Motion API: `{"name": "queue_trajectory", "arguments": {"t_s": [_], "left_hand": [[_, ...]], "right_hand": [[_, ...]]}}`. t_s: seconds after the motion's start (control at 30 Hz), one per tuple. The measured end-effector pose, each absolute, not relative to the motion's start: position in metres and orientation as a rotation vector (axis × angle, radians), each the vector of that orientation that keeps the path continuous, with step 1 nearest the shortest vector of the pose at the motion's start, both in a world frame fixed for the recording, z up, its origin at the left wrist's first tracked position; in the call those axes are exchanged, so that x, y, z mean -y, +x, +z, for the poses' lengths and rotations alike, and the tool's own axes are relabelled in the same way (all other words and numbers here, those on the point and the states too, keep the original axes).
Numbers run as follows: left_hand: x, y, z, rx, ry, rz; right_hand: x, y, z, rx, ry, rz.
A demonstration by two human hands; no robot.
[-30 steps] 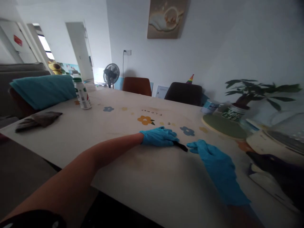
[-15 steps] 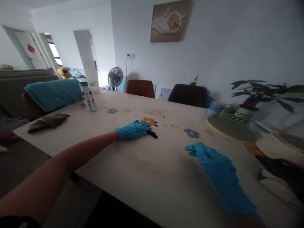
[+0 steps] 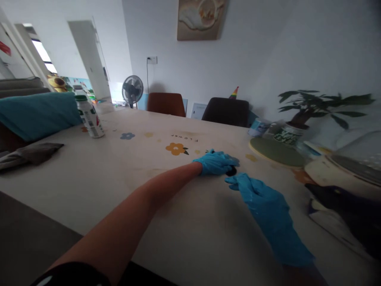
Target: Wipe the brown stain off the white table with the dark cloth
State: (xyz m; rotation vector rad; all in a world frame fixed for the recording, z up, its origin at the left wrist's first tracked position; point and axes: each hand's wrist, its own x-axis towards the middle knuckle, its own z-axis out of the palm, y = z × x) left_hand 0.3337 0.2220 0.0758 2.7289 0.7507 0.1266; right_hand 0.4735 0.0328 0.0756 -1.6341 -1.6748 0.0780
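My left hand point(image 3: 216, 162), in a blue glove, lies nearly flat on the white tabletop point(image 3: 178, 230). Under its fingers is a small black cloth point(image 3: 231, 171), mostly hidden, with only one edge showing. Beside it, slightly nearer to me, my right hand point(image 3: 260, 202) in a matching glove hovers over the table. Its fingers are loosely bent and partly apart, with nothing visible in them. An orange printed flower point(image 3: 176, 149) decorates the surface left of my left hand.
A white bottle with a green cap point(image 3: 89, 119) and a grey cloth point(image 3: 37, 153) are at the left. To the right are a round green mat point(image 3: 275, 153), a potted plant point(image 3: 288, 133), a cream-coloured appliance point(image 3: 324, 174) and a dark object point(image 3: 342, 202). Chairs point(image 3: 166, 104) line the far side.
My left hand has slid right across the table with the black cloth, from the orange flower to close beside my right hand. The view has turned right. My right hand keeps a similar pose.
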Motion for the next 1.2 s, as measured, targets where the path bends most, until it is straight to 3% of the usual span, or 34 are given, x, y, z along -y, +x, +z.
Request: {"name": "queue_trajectory", "arguments": {"t_s": [0.33, 0.77, 0.93, 1.2], "left_hand": [[-0.217, 0.364, 0.077, -0.672, 2.763, 0.071], [-0.228, 0.179, 0.075, -0.883, 2.646, 0.195], [-0.221, 0.108, 0.079, -1.063, 2.525, 0.249], [-0.221, 0.122, 0.08, -1.22, 2.558, 0.215]], "right_hand": [[-0.03, 0.479, 0.074, 1.674, -1.629, 0.05], [-0.041, 0.479, 0.071, 1.487, -1.597, 0.379], [-0.047, 0.477, 0.06, 1.476, -1.527, 0.328], [-0.046, 0.473, 0.066, 1.664, -1.536, 0.238]]}}
